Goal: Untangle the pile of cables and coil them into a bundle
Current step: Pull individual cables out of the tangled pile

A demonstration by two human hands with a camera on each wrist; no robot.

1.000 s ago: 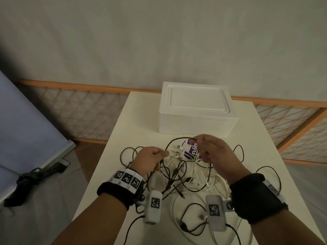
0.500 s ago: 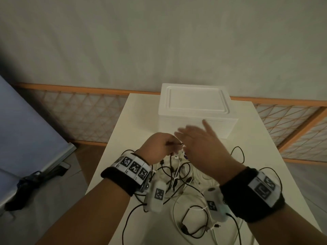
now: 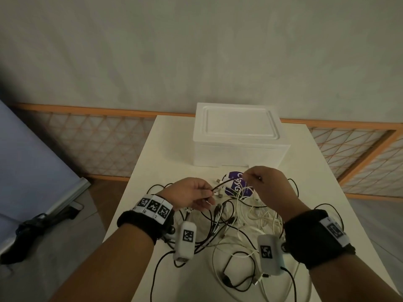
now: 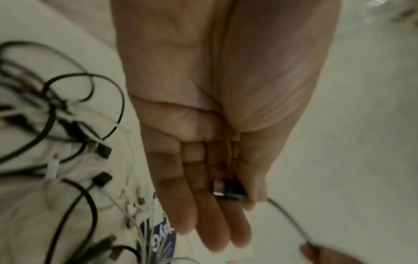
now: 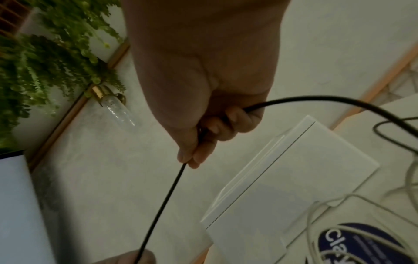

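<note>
With the left hand (image 3: 192, 196) pinching the thin black cable (image 3: 226, 183) by its plug end and the right hand (image 3: 267, 188) curled round it further along, above the black-and-white cable tangle (image 3: 235, 216) on the near white counter (image 3: 165, 149), I'd keep the plug pinned and slide right slowly so no loops tighten.

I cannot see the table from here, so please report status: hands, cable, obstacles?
Left hand pinches black cable's plug. Right hand grips same black cable further along. Rest of pile still tangled on table.
</note>
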